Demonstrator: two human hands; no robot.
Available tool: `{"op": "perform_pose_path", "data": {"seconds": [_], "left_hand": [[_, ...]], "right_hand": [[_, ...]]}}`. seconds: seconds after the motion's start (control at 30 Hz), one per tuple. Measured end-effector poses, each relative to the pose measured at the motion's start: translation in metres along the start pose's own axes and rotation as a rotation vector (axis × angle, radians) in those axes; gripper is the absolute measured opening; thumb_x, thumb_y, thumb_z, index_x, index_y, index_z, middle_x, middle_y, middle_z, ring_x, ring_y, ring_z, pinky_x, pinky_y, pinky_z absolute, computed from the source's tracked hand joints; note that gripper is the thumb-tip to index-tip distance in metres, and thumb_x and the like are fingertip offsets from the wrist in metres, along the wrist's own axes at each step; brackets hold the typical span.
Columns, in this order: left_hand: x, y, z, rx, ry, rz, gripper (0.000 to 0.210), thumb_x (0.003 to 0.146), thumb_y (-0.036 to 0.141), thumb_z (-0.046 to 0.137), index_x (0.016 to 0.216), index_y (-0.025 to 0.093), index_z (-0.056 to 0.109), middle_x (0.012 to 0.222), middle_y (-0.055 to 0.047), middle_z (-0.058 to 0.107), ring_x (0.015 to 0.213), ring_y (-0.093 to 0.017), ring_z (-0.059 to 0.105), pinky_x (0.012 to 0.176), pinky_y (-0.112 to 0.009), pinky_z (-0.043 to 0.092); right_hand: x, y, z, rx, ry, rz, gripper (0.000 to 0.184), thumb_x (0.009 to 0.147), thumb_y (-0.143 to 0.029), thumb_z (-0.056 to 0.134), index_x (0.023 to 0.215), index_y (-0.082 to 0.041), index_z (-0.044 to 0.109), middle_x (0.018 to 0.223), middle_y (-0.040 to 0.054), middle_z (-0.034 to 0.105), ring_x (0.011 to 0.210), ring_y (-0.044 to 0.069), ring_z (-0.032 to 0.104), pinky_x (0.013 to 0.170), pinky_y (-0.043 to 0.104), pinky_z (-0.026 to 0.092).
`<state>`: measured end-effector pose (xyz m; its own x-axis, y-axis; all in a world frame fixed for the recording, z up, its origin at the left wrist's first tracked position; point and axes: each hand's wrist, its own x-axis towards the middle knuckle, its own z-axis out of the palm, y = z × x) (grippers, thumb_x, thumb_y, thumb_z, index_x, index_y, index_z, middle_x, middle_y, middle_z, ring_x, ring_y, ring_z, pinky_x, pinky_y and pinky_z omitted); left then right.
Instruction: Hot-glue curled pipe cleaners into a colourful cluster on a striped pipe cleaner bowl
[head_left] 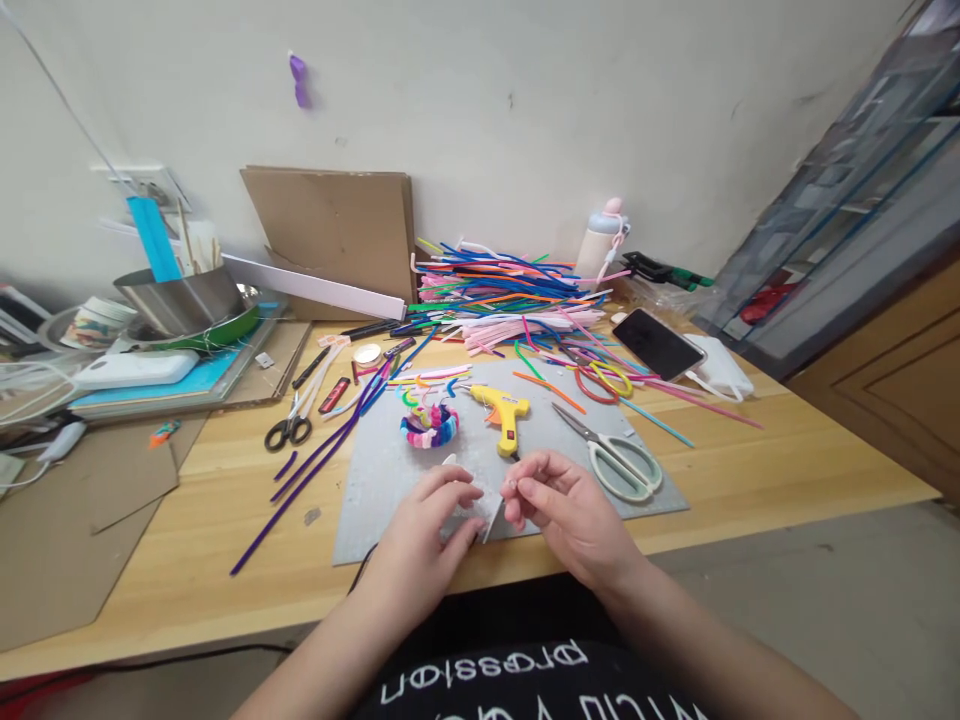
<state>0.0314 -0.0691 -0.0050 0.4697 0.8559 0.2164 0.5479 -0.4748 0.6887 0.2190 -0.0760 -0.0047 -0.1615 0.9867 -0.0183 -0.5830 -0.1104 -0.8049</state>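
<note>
My left hand (pixel 427 525) is low over the grey mat (pixel 375 500), fingers bent and thumb apart from them, with nothing visible in its grip. A small whitish piece lies by its fingertips, partly hidden. Opposite it, my right hand (pixel 570 515) pinches thumb and fingers on something tiny and pale that I cannot make out. Between the hands a thin whitish strip (pixel 493 520) slants down. Beyond them on the mat are a yellow glue gun (pixel 510 412) and a colourful fuzzy ring (pixel 430 428). Scissors with pale green handles (pixel 626 465) lie right of my right hand.
A heap of pipe cleaners (pixel 510 295) lies at the back, before cardboard sheets (pixel 337 225) and a bottle (pixel 600 240). Black-handled scissors (pixel 289 430) and purple pipe cleaners (pixel 300 475) lie left. A phone (pixel 652 343) rests right; a metal pot (pixel 176 300) stands far left.
</note>
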Motion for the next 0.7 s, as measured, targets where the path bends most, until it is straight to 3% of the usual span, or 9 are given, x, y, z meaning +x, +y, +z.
{"op": "perform_pose_path", "data": {"seconds": [0.2,0.43,0.6,0.7], "left_hand": [[0.002,-0.009,0.008,0.029,0.054,0.016,0.012,0.088,0.015,0.052,0.094,0.02,0.061,0.119,-0.01,0.054,0.108,-0.022,0.059,0.087,-0.042,0.052],[0.008,0.0,0.004,0.197,0.075,0.078,0.006,0.084,0.015,0.059,0.088,0.019,0.061,0.104,-0.007,0.06,0.099,-0.024,0.056,0.085,-0.043,0.047],[0.013,0.006,0.001,0.318,0.05,0.05,0.004,0.083,0.018,0.062,0.084,0.021,0.064,0.11,-0.005,0.063,0.11,-0.028,0.051,0.09,-0.049,0.039],[0.017,0.003,-0.001,0.316,0.025,0.079,0.004,0.084,0.018,0.061,0.083,0.021,0.063,0.109,-0.003,0.065,0.112,-0.025,0.053,0.096,-0.048,0.034]], "right_hand": [[-0.002,-0.003,-0.007,-0.005,0.082,-0.052,0.011,0.076,-0.023,0.076,0.077,-0.018,0.066,0.076,0.0009,0.072,0.059,0.009,0.065,0.056,0.02,0.051],[-0.003,0.001,-0.018,0.068,0.148,-0.067,0.009,0.076,-0.022,0.075,0.078,-0.02,0.067,0.076,-0.0006,0.071,0.061,0.006,0.063,0.06,0.016,0.051],[-0.009,0.002,-0.022,0.078,0.173,-0.069,0.01,0.075,-0.022,0.077,0.078,-0.02,0.067,0.075,-0.0006,0.071,0.06,0.006,0.062,0.059,0.016,0.051],[-0.012,0.002,-0.023,0.05,0.162,-0.096,0.009,0.076,-0.023,0.076,0.077,-0.019,0.067,0.075,-0.0006,0.07,0.06,0.006,0.062,0.059,0.016,0.051]]}}
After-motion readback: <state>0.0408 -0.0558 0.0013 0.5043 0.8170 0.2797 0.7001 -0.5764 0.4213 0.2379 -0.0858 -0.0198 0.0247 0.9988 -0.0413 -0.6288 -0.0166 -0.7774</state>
